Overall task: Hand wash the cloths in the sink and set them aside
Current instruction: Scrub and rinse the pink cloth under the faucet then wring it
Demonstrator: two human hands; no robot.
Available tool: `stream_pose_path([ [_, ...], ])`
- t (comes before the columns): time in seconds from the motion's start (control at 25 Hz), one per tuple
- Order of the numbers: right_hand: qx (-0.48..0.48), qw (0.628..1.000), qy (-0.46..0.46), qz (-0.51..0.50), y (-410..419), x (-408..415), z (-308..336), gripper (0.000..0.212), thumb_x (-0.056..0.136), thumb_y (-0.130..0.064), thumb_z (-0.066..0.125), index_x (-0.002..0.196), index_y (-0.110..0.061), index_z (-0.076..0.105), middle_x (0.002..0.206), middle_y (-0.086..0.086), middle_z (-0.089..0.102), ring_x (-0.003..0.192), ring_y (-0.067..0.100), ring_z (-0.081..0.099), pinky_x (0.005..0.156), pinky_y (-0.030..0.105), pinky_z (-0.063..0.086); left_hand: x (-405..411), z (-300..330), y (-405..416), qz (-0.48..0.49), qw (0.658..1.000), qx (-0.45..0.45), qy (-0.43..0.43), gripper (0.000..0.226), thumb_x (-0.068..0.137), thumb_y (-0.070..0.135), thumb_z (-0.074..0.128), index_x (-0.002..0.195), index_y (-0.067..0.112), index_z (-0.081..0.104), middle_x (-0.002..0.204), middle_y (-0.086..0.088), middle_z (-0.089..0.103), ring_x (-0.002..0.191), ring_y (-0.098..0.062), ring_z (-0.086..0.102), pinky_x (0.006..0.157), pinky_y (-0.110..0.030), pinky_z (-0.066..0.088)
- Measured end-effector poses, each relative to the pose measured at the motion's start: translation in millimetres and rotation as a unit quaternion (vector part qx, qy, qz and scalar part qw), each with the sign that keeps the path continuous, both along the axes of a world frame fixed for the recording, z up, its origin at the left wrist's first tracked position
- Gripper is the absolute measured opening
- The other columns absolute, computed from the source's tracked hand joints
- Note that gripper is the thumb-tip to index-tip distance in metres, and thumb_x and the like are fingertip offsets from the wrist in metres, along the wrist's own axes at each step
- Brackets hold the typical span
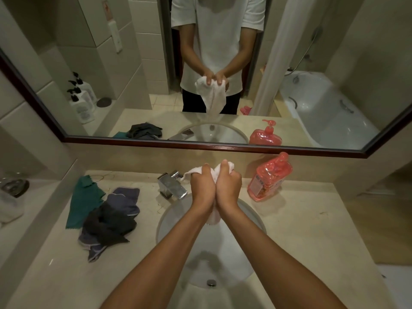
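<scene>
From the head view, the left hand point(201, 182) and right hand point(228, 182) press together above the sink point(169, 221), both gripping a white cloth point(215, 216). A green cloth point(83, 200) and dark cloths point(111, 221) lie on the bench point(301, 230) left of the tap point(171, 186).

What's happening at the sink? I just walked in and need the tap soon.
A person grips a white cloth in both hands, left hand and right hand, over the sink. The tap shows no water running. A green cloth and dark cloths lie on the counter left of the basin; a red soap bottle stands right.
</scene>
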State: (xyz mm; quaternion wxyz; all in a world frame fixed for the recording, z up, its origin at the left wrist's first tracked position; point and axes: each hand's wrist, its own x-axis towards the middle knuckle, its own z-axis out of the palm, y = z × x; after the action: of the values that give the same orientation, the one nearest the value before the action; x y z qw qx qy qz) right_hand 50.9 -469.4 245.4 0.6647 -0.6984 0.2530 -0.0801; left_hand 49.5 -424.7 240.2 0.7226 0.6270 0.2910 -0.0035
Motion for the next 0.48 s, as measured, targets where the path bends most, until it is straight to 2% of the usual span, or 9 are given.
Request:
stream_pose_path([
  [0.12,0.018,1.000,0.008,0.018,-4.8,1.3,-0.6,0.041,0.101,-0.032,0.049,0.068,-0.011,0.060,0.068,0.008,0.067,0.068,0.024,0.066,0.070,0.040,0.053,2.4,2.2,0.0,0.007,1.000,0.001,-0.001,0.031,0.099,0.028,0.049,0.072,0.012,0.052,0.055,0.002,0.058,0.047,-0.010,0.056,0.050,-0.025,0.042],
  [0.2,0.022,0.999,0.003,0.040,-1.4,-9.6,-5.9,0.042,0.099,-0.036,0.049,0.072,-0.007,0.064,0.071,0.011,0.071,0.070,0.023,0.069,0.068,0.038,0.054,9.5,6.4,5.1,0.021,1.000,-0.011,0.002,0.030,0.100,0.026,0.048,0.073,0.012,0.050,0.061,-0.001,0.056,0.046,-0.010,0.054,0.045,-0.020,0.041],
  [0.28,0.026,0.998,-0.014,0.052,1.6,-17.9,-6.9,0.043,0.094,-0.042,0.049,0.068,-0.011,0.065,0.069,0.009,0.071,0.069,0.023,0.070,0.064,0.035,0.054,13.1,9.5,8.5,0.018,1.000,-0.019,0.012,0.030,0.099,0.026,0.048,0.073,0.013,0.049,0.061,-0.001,0.054,0.043,-0.006,0.052,0.043,-0.018,0.039],
  [0.4,0.003,0.999,-0.033,0.032,-0.9,-5.9,1.6,0.045,0.097,-0.034,0.051,0.057,-0.015,0.057,0.056,0.001,0.063,0.058,0.020,0.063,0.060,0.035,0.049,4.4,7.5,2.9,0.003,1.000,-0.023,0.014,0.030,0.097,0.029,0.047,0.072,0.013,0.053,0.058,0.002,0.060,0.052,-0.011,0.059,0.054,-0.026,0.044],
  [0.48,0.012,0.999,-0.024,0.021,-4.9,5.2,6.3,0.044,0.099,-0.028,0.050,0.056,-0.017,0.052,0.054,-0.002,0.058,0.056,0.017,0.058,0.060,0.035,0.046,-3.0,2.7,-2.4,-0.008,1.000,-0.006,0.003,0.030,0.096,0.030,0.047,0.073,0.014,0.056,0.060,0.003,0.062,0.060,-0.015,0.062,0.058,-0.029,0.047],
])
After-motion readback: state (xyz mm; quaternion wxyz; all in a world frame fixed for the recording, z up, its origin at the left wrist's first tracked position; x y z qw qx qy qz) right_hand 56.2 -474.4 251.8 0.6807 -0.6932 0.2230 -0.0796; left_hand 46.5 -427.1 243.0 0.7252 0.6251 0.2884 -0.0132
